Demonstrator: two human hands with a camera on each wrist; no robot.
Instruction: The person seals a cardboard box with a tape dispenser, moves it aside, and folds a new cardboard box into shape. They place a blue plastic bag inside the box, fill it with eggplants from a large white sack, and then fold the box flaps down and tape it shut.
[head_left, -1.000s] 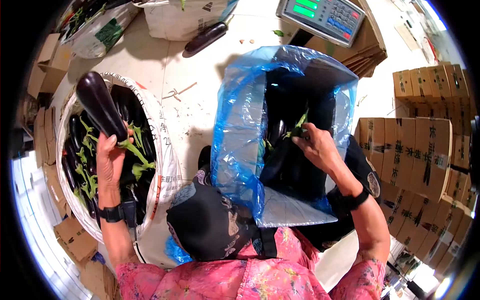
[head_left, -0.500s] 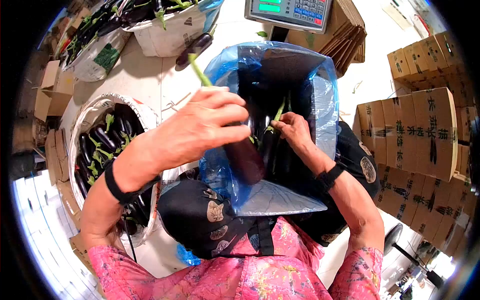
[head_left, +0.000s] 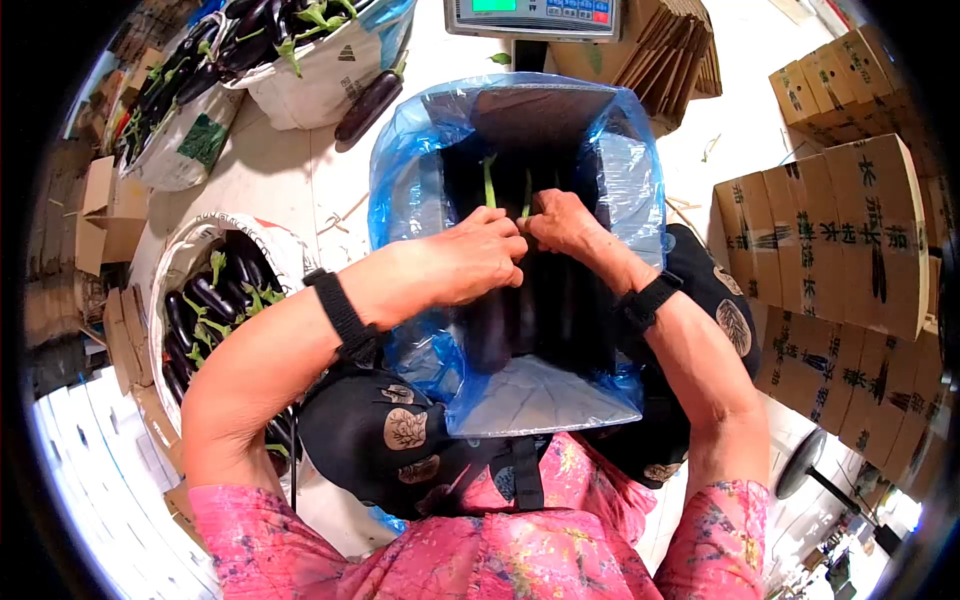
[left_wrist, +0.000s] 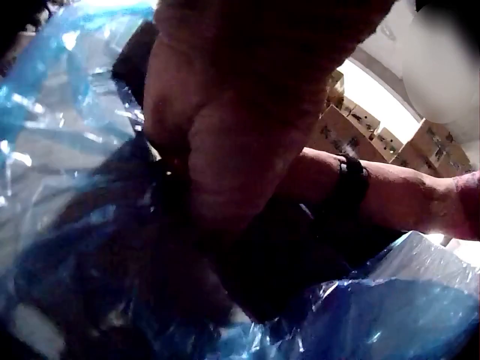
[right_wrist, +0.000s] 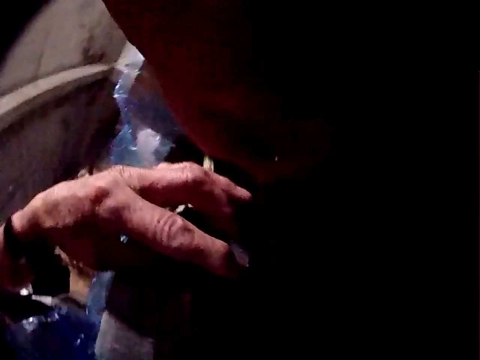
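Inside the curled fingers of the left hand (head_left: 478,258), 1 glossy long eggplant (head_left: 490,335) stands in the blue film-lined box (head_left: 410,190); the right hand (head_left: 563,222) pinches a green stem (head_left: 526,193).

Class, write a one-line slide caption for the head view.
Left hand and right hand hold eggplants in a blue-lined box beside a sack.

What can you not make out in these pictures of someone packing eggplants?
Head view: scale readout, cut by the top edge.
Head view: eggplants deep in the box, covered by left hand and right hand.
Right wrist view: right hand's hold, lost in dark blur.
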